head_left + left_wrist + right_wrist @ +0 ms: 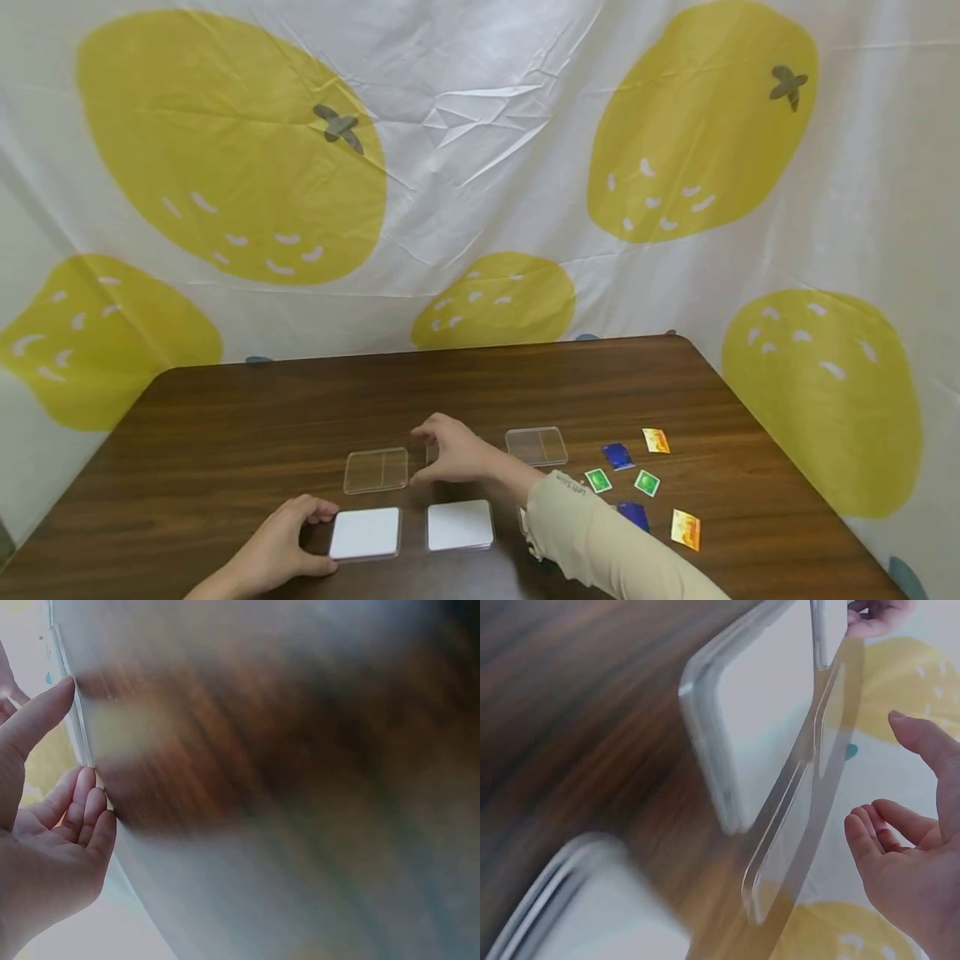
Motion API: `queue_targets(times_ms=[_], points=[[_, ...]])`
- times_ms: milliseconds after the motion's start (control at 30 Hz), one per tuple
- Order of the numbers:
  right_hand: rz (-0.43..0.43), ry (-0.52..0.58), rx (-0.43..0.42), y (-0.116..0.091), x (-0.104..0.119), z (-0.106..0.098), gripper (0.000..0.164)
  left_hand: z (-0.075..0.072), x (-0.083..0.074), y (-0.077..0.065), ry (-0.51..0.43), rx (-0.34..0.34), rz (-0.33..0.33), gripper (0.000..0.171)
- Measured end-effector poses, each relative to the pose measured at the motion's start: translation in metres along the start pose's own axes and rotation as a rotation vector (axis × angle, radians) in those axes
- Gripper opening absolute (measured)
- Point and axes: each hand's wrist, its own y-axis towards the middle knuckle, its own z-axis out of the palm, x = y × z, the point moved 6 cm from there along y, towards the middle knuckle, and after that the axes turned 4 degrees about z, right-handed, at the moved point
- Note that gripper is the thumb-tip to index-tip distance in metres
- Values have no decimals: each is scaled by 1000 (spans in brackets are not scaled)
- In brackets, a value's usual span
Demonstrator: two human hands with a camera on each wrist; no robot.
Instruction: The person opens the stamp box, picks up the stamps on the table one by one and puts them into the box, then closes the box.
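Note:
My left hand point(281, 546) rests on the table at the left side of a clear flat case with a white square insert point(365, 533). Thumb and fingertips lie right at that case's left corners, and the left wrist view shows the fingertips down at the tabletop. Farther forward, my right hand point(457, 450) hovers over a clear lid point(780, 847), which it mostly hides from the head camera. Nothing shows between its parted thumb and fingers point(866, 832). A second white-filled case point(461, 525) lies nearer me, below this hand.
Two more clear lids lie at the back, one left point(377, 471) and one right point(536, 446). A third case is mostly behind the right sleeve point(607, 533). Small blue point(618, 456), green point(598, 480) and orange point(656, 441) squares are scattered at the right. A lemon-print cloth point(480, 167) hangs behind the table.

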Motion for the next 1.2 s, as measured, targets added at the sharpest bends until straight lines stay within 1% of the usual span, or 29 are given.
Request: queue_targets(times_ms=[100,233,333,433,500,567,633,700,767,800,867,1000,1100,1200], points=[[-11,67,15,-15,-5,-11,62,-1,0,0,-25,11,-12,59],[-2,145,24,-40,-16,-25,56,-2,1,-1,-76,38,-37,57],[11,169,14,-62,-26,-38,52,-3,0,0,-107,37,-43,55],[24,199,0,-84,-39,-49,50,-6,-4,4,-111,-24,-40,56],[42,215,-16,-98,-48,-56,50,-7,-12,8,-108,-85,-43,56],[65,235,-29,-111,-58,-62,50,-7,-24,14,-95,-149,-39,56],[93,242,-47,-123,-66,-67,50,-4,-39,22,-95,-184,-7,54],[119,244,-60,-133,-74,-71,50,2,-56,30,-101,-199,50,53],[133,255,-70,-143,-78,-73,50,12,-73,39,-106,-185,117,52],[133,256,-78,-146,-80,-74,49,17,-81,43,-111,-166,149,52],[127,265,-90,-152,-82,-76,49,28,-97,54,-102,-123,188,54],[106,277,-119,-159,-82,-79,48,51,-122,76,-74,-18,232,60],[101,291,-137,-163,-82,-83,48,65,-136,90,-46,30,254,64],[102,299,-161,-167,-84,-89,47,76,-146,101,-19,57,262,67]])
